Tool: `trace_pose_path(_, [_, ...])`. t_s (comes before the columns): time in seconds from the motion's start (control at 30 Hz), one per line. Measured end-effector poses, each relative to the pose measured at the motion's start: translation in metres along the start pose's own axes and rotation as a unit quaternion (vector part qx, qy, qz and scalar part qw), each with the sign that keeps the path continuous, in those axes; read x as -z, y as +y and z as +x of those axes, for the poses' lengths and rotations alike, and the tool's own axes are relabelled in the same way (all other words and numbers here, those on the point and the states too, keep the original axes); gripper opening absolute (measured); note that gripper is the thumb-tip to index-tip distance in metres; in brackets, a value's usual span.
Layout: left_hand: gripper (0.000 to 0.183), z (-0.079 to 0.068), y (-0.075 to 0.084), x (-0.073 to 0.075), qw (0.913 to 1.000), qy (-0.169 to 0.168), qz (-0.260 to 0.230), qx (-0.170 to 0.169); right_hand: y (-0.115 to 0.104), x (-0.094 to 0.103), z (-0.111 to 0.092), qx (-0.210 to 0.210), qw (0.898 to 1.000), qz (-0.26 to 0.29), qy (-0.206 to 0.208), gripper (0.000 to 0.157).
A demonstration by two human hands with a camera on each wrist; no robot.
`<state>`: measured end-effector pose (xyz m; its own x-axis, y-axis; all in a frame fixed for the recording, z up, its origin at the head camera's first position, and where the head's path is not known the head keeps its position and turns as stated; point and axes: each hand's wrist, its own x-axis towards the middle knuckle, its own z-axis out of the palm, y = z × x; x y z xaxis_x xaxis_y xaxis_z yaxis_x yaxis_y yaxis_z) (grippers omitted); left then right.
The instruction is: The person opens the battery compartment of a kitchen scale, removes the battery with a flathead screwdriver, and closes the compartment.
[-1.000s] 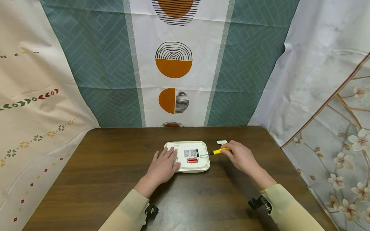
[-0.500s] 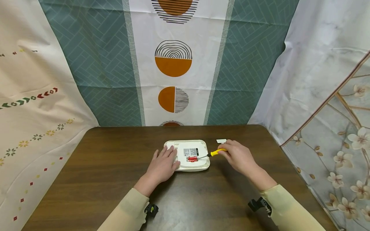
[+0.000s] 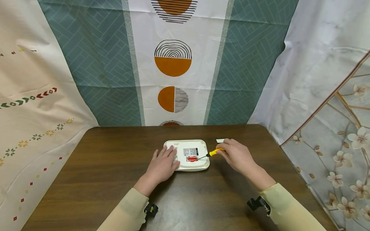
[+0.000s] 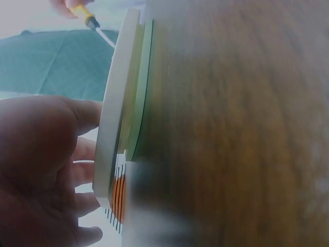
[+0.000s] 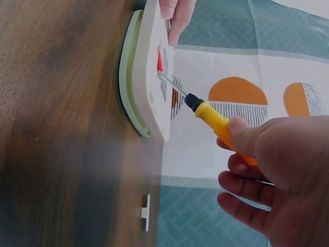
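A flat white device (image 3: 203,163) with rounded corners and a pale green part (image 4: 139,98) beneath lies on the table. Its upper face bears a grey printed label (image 3: 189,151) and a slot with red battery cells (image 3: 192,158). My left hand (image 3: 162,165) rests on the device's left end, fingers spread and straight. My right hand (image 3: 237,156) holds a screwdriver (image 5: 215,119) by its yellow handle, thumb and forefinger pinching it. The metal shaft slants down leftward, its tip right at the end of the red cells.
A small white cover piece (image 5: 147,212) lies on the brown table (image 3: 115,179), just behind my right hand in the head view. Patterned cloths (image 3: 115,64) hang behind the table and along both sides.
My right hand has moved slightly left and the screwdriver tip has shifted from the slot's right side onto the end of the red cells. My left hand stays in place.
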<state>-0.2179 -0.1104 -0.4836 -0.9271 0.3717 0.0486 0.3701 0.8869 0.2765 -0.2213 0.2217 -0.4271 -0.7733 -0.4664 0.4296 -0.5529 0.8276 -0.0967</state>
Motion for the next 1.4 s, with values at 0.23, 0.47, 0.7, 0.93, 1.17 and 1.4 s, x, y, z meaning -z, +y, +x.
trace_pose_path(0.23, [0.063, 0.000, 0.001, -0.001, 1.0000, 0.002, 0.001, 0.000, -0.003, 0.000, 0.002, 0.010, 1.000, -0.006, 0.000, 0.015])
trace_pose_path(0.47, [0.063, -0.001, 0.001, -0.002, 1.0000, 0.001, 0.004, 0.000, -0.007, 0.000, 0.003, 0.030, 0.999, -0.012, 0.014, 0.017])
trace_pose_path(0.7, [0.062, -0.001, 0.001, -0.002, 1.0000, 0.003, 0.003, -0.004, -0.014, 0.002, 0.004, 0.050, 0.998, -0.040, 0.024, 0.021])
trace_pose_path(0.93, [0.062, -0.001, 0.001, -0.001, 1.0000, 0.002, 0.003, -0.003, -0.029, 0.004, 0.009, 0.098, 0.989, -0.102, 0.043, 0.027])
trace_pose_path(1.17, [0.063, -0.001, 0.001, 0.000, 1.0000, 0.001, 0.004, -0.005, -0.042, 0.006, 0.014, 0.110, 0.986, -0.125, 0.032, 0.023])
trace_pose_path(1.4, [0.062, 0.000, 0.000, 0.000, 1.0000, 0.004, 0.006, -0.006, -0.018, 0.001, 0.013, 0.041, 0.998, -0.044, 0.029, 0.020])
